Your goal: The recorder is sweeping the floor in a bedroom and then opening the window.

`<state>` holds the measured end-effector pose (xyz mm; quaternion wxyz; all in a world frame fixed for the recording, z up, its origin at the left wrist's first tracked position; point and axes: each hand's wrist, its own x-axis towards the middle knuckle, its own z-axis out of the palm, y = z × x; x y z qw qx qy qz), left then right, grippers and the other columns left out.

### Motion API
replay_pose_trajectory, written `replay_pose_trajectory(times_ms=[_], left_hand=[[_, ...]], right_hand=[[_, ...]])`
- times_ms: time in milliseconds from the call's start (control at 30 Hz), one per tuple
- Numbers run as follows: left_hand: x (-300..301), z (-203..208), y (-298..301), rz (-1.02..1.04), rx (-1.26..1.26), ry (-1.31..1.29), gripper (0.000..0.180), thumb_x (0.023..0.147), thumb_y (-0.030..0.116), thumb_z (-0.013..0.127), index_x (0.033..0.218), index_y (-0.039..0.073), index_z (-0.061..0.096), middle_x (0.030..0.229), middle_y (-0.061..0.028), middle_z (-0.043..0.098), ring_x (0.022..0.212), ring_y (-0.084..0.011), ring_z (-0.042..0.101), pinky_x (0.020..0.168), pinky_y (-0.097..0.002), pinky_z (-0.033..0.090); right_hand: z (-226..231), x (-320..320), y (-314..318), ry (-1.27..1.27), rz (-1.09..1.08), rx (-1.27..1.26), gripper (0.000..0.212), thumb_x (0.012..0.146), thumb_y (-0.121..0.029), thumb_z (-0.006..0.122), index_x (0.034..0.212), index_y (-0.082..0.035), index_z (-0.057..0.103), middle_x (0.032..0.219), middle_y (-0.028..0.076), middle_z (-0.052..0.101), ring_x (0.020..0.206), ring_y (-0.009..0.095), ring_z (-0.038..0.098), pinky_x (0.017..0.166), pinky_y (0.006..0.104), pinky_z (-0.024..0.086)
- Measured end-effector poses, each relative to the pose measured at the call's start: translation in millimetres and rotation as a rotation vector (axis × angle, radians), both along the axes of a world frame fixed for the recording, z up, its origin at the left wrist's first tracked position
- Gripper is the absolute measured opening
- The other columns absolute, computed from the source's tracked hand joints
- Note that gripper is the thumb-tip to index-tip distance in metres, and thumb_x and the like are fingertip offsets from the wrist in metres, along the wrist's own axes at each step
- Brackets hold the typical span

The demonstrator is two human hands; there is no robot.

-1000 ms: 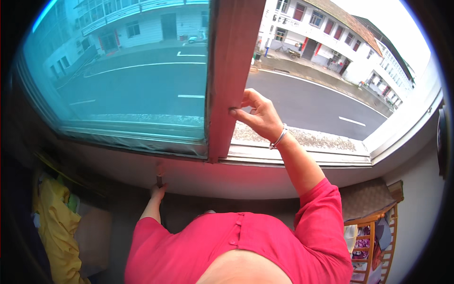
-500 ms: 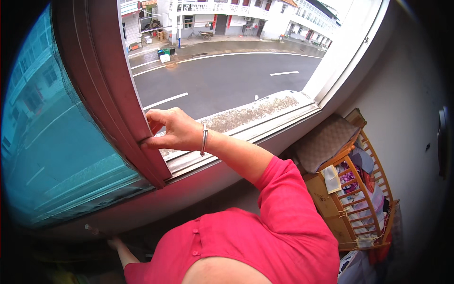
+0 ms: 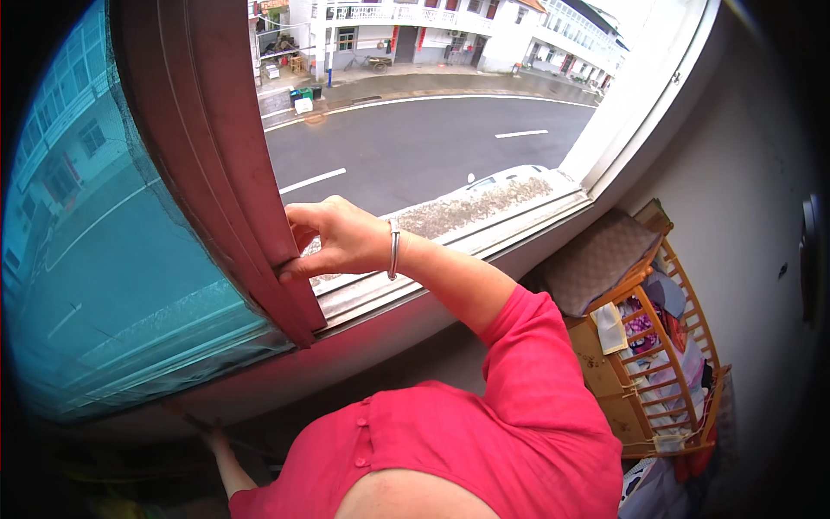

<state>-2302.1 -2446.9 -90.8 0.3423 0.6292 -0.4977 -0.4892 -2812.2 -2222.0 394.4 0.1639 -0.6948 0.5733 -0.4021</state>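
My right hand (image 3: 341, 235) grips the edge of a reddish-brown window sash (image 3: 229, 182), the thumb on the near face and the fingers curled round the side. A silver bangle (image 3: 394, 249) sits on that wrist. Bluish glass (image 3: 130, 251) fills the sash, with a torn mesh along its border. The window stands open to the right of the sash, above a white sill track (image 3: 450, 255). Low at the left, my left hand (image 3: 213, 432) is in shadow near the wall below the window; its fingers are too dark and small to make out.
To the right, a wooden crib (image 3: 661, 355) holds clothes and cloths, with a brown quilted pad (image 3: 596, 259) beside it. A weathered outer ledge (image 3: 475, 208) runs below the opening. Outside lie a road (image 3: 415, 143) and white buildings (image 3: 406, 35).
The sash has slid a little to the right with my right hand on it, narrowing the opening. My left hand has moved slightly up.
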Motion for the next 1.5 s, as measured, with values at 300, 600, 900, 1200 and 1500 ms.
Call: replay_pose_trajectory(times_ms=[300,600,900,1200,1500], left_hand=[[-48.4,120.6,77.7,0.192,0.047,0.031,0.052,0.082,0.016,0.057,0.127,0.001,0.036,0.126,-0.0134,0.043,0.116,-0.0247,0.041,0.095,-0.0344,0.032],[-109.0,224.7,184.7,0.321,-0.197,0.038,0.027,0.088,0.018,0.050,0.114,0.009,0.051,0.112,-0.0019,0.054,0.101,-0.0107,0.049,0.079,-0.0259,0.037],[-149.6,273.2,267.1,0.427,-0.428,0.131,0.019,0.090,0.017,0.048,0.103,0.007,0.056,0.097,0.0001,0.059,0.089,-0.0067,0.054,0.074,-0.0199,0.039],[-275.7,374.2,275.3,-0.103,-0.933,0.122,0.010,0.085,-0.001,0.047,0.092,0.000,0.055,0.090,-0.0072,0.058,0.084,-0.0138,0.055,0.074,-0.0243,0.044],[-442.8,479.4,288.7,-0.570,-1.726,0.082,0.011,0.074,0.005,0.061,0.084,0.006,0.059,0.087,-0.0082,0.060,0.081,-0.0242,0.058,0.072,-0.0336,0.047]], right_hand=[[-2.3,-14.7,-8.4,0.167,0.103,-0.083,0.039,0.067,-0.025,0.072,0.094,-0.004,0.054,0.076,0.011,0.063,0.069,0.023,0.062,0.062,0.0294,0.047],[-9.0,-19.8,-19.2,0.188,0.198,-0.212,0.045,0.066,-0.041,0.069,0.073,-0.002,0.047,0.059,0.013,0.055,0.057,0.032,0.056,0.054,0.0382,0.042],[-11.3,-38.7,-8.7,0.155,0.253,-0.289,0.040,0.067,-0.036,0.069,0.079,-0.002,0.052,0.065,0.013,0.060,0.058,0.028,0.060,0.054,0.0348,0.045],[0.4,-113.3,63.5,0.071,0.210,-0.194,0.033,0.068,-0.023,0.070,0.091,-0.003,0.057,0.074,0.012,0.063,0.066,0.023,0.064,0.059,0.0299,0.049],[15.1,-189.6,144.5,0.070,0.132,-0.040,0.025,0.067,-0.009,0.071,0.087,-0.002,0.057,0.073,0.005,0.063,0.064,0.012,0.060,0.055,0.0241,0.045]])
